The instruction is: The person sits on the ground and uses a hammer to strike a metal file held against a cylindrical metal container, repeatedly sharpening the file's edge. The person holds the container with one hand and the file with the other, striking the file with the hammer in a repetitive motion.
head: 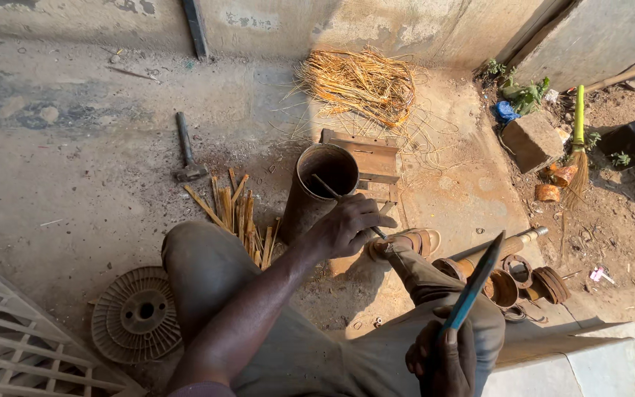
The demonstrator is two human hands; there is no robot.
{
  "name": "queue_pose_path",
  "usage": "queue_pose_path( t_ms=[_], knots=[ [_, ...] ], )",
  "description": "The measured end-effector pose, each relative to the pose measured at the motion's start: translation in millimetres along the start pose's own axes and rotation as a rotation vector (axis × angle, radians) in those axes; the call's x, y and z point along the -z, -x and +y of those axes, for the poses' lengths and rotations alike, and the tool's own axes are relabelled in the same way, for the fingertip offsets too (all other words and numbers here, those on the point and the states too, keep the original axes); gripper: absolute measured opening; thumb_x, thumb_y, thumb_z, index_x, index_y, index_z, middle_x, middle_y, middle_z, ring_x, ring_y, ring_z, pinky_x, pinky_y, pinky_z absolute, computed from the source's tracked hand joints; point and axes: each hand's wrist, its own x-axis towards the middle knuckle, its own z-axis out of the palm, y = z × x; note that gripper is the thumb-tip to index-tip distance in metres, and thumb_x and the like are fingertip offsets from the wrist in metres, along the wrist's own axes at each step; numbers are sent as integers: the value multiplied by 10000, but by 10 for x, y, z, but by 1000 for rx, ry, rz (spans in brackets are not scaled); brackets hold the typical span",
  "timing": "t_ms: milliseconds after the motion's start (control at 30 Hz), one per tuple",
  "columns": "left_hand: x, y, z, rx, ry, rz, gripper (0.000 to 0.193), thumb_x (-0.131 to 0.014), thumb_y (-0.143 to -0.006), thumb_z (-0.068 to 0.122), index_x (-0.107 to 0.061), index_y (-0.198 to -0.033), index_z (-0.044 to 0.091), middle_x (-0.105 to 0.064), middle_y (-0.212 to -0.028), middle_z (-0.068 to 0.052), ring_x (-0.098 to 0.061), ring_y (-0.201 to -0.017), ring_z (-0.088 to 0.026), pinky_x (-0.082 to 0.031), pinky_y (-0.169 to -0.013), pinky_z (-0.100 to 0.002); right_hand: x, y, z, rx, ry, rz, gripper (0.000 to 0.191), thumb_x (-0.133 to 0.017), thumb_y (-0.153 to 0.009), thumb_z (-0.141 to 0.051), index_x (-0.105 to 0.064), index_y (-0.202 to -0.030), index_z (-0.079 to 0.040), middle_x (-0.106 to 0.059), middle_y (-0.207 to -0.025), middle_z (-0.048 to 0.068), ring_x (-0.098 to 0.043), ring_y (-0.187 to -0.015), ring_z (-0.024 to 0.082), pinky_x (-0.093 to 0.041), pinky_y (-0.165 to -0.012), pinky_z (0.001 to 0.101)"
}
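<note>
I log: left hand (347,224) at frame centre, clamped on a thin rod (332,192) reaching into the rusty pipe (321,184). Right hand (442,360), lower right, closed around a blue blade (475,283). Hammer (187,153) upper left; slotted disc (136,315) lower left.

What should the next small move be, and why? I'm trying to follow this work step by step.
Probably bring the blade in the right hand over to the thin rod. The left hand already grips that rod, whose far end dips into the rusty cylinder, while the blade is raised off to the side, touching nothing else.
</note>
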Motion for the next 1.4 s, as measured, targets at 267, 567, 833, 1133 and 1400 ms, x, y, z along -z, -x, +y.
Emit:
queue_pose_path(
  t_ms=[267,567,833,1133,1400],
  knots=[
    [-77,-150,-352,-47,85,44,328,-690,-857,131,-727,-1183,123,-574,-786,-48,-611,-798,-258,-488,-807,-428,-369,-604,294,109,186,-219,362,-496,-1051,-318,-461,-1233,-7,-455,-643,33,-390,-466,86,-342,-395,248],
    [34,-184,-559,-76,82,102,199,-734,-792,84,-690,-985,110,-594,-878,-41,-616,-903,-253,-469,-866,-444,-585,-743,518,30,321,-306,406,-488,-1055,-372,-505,-1176,16,-467,-647,14,-394,-489,85,-340,-416,253],
    [-102,-157,-845,51,57,71,273,-743,-770,48,-781,-1026,133,-565,-824,-37,-563,-864,-239,-496,-840,-401,-585,-851,483,7,296,-274,409,-486,-1052,-393,-500,-1141,6,-458,-641,25,-385,-466,85,-318,-395,252],
    [-142,-148,-877,-11,71,78,152,-761,-755,78,-721,-901,97,-579,-830,-19,-578,-893,-231,-461,-818,-428,-587,-911,555,-88,308,-236,436,-492,-1020,-433,-503,-1121,-10,-483,-646,37,-375,-447,83,-295,-374,250],
    [-111,-166,-922,15,35,52,172,-726,-752,54,-716,-916,107,-579,-817,-21,-586,-876,-222,-476,-830,-422,-526,-898,649,-30,391,-207,440,-501,-1018,-448,-524,-1078,-13,-498,-649,36,-403,-457,84,-325,-386,251]
  ],
)
